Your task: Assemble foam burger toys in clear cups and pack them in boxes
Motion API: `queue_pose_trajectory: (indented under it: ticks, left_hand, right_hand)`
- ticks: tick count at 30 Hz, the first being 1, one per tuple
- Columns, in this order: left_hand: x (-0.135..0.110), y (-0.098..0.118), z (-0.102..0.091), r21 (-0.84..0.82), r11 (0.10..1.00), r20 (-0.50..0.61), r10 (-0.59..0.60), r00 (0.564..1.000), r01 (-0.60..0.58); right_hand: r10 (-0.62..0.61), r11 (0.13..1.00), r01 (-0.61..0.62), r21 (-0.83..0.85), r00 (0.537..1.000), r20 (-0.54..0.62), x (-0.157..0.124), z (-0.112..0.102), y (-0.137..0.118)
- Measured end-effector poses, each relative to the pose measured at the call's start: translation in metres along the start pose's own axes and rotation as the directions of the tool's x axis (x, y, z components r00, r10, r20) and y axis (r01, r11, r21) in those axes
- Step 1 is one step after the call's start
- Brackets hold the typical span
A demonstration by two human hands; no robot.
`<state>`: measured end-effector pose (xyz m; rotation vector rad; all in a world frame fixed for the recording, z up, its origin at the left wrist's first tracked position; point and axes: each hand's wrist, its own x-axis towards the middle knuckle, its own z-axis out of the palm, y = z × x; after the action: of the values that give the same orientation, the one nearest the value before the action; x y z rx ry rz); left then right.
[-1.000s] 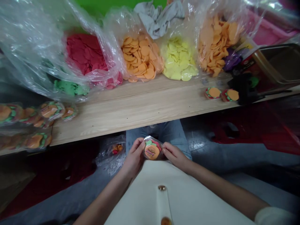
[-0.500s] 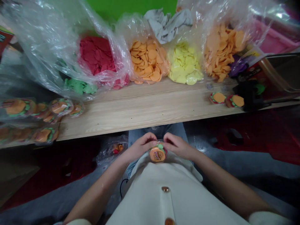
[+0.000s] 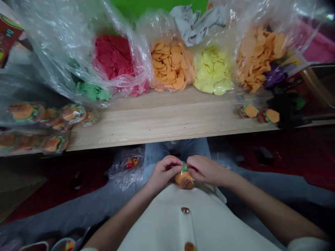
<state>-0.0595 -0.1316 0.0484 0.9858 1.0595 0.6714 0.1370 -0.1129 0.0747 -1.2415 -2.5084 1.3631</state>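
A person's two bare hands meet low in the middle of the view, just above a cream top (image 3: 167, 223) and over knees in blue jeans (image 3: 175, 150). Between them is a toy burger (image 3: 184, 180), round and orange, wrapped in clear film (image 3: 185, 168) gathered at its top, where a bit of green shows. The left hand (image 3: 164, 172) and right hand (image 3: 206, 170) each have a closed grip, their fingertips (image 3: 180, 163) pinching the burger at the gathered film. The burger looks light and soft, probably foam, while the film looks slippery; the gathered neck seems the surest place to hold.

Ahead, a pale wood bench (image 3: 167, 125) runs across the view. Open clear bags on it hold flat discs: red (image 3: 112, 57), orange (image 3: 170, 66), yellow (image 3: 213, 69) and orange again (image 3: 258, 59). Green pieces (image 3: 94, 91) lie by the red bag. Wrapped burgers (image 3: 24, 112) crowd the bench's left end, and two bare burgers (image 3: 259, 113) sit at the right. A small clear bag (image 3: 128, 166) lies beside the left knee.
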Motion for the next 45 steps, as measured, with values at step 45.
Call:
queue_pose_trajectory:
  ticks: [45]
  left_hand:
    - [-0.007, 0.0, 0.007, 0.303, 0.854, 0.29, 0.341, 0.894, -0.424]
  right_hand:
    - [0.013, 0.98, -0.024, -0.196, 0.998, -0.055, -0.026, 0.03, -0.007]
